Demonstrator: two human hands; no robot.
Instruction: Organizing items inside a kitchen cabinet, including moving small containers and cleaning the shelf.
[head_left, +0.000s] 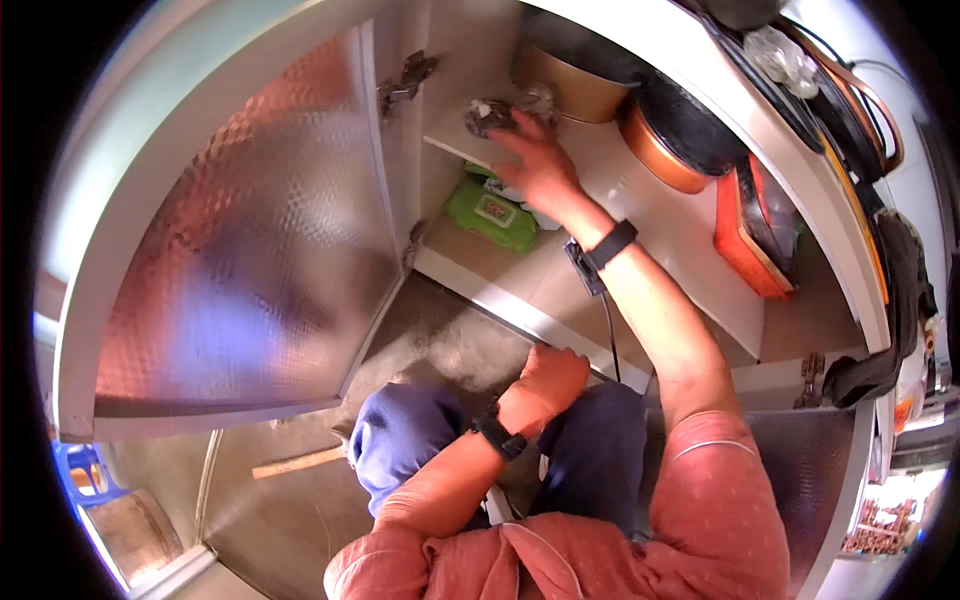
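My right hand (536, 165) reaches into an open cabinet, fingers apart and slightly blurred, over the upper shelf (600, 169). Just beyond its fingertips lies a small dark bundle (486, 117) with a pale spot; whether they touch I cannot tell. A crumpled, shiny clear item (538, 99) is behind the fingers. Below the hand, on the cabinet's lower level, rests a green pack of wipes (491, 214) with a lidded opening. My left hand (551, 384) is curled closed near my knees. Nothing shows in it, though its palm is hidden.
Two pots, one gold (574, 86) and one copper-coloured (667, 150), stand deeper on the shelf beside a red-orange tray (742, 240). A cabinet door with a textured panel (262, 225) swings out at left. On the floor lies a wooden handle (296, 463); a blue plastic stool (86, 472) is farther left.
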